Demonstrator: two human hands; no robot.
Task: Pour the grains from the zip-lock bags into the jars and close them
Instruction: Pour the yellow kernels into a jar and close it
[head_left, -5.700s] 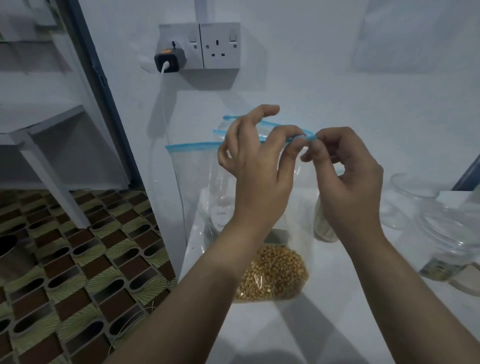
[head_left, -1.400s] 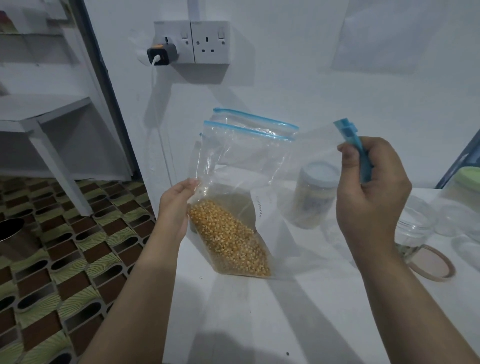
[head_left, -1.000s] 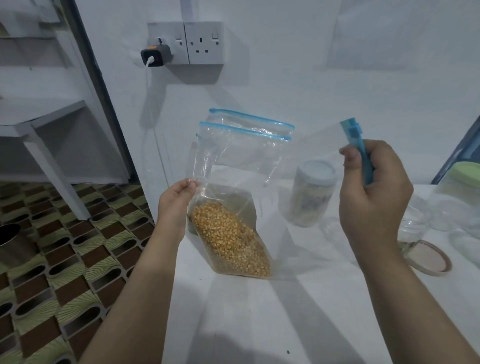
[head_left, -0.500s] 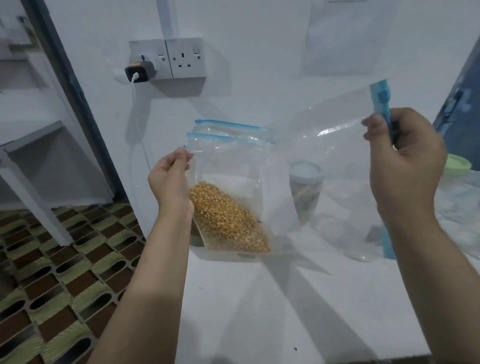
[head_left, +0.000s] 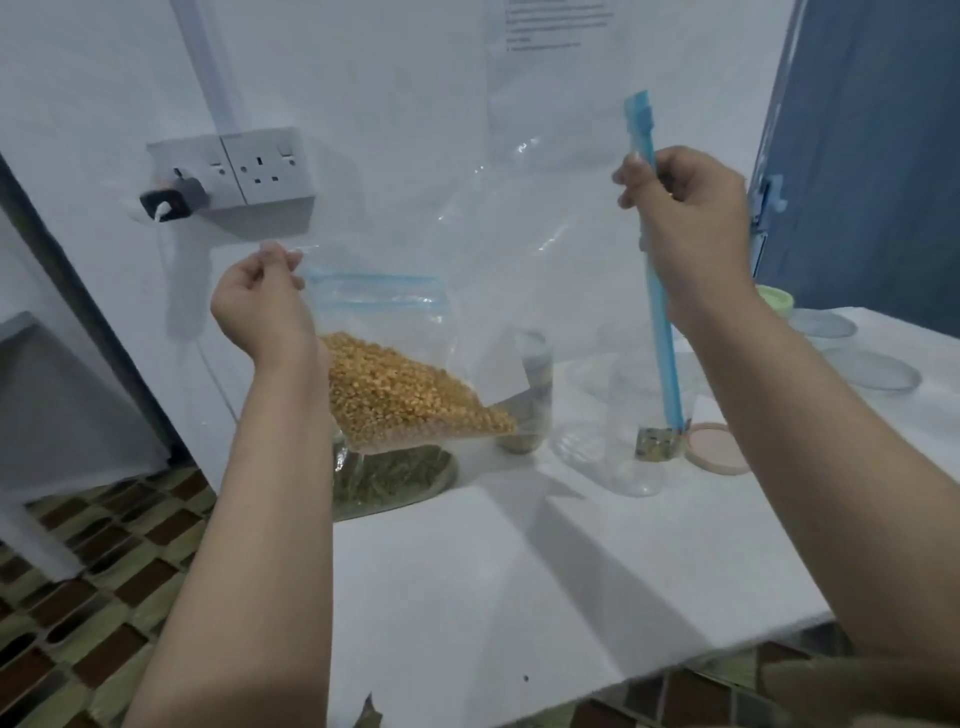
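Observation:
A clear zip-lock bag (head_left: 519, 249) with yellow corn kernels (head_left: 410, 400) hangs tilted in the air above the white table (head_left: 467, 582). My left hand (head_left: 260, 306) pinches its lower corner up high. My right hand (head_left: 685, 218) grips the blue zip strip (head_left: 655, 291), which points down toward an open clear jar (head_left: 628, 431). The kernels lie heaped in the bag's lower left part. A second bag with greenish grains (head_left: 395, 475) stands behind, partly hidden. A lidded jar (head_left: 530, 395) with grains shows through the plastic.
A round beige lid (head_left: 719, 449) lies beside the open jar. More clear jars and lids (head_left: 872, 369) and a green-lidded jar (head_left: 776, 301) stand at the right. Wall sockets with a plugged charger (head_left: 171, 202) are above left. The patterned floor lies left of the table edge.
Both hands have lifted the corn bag off the table and tilted it sideways. The zip end now hangs over the open jar, and the kernels have slid along the bag.

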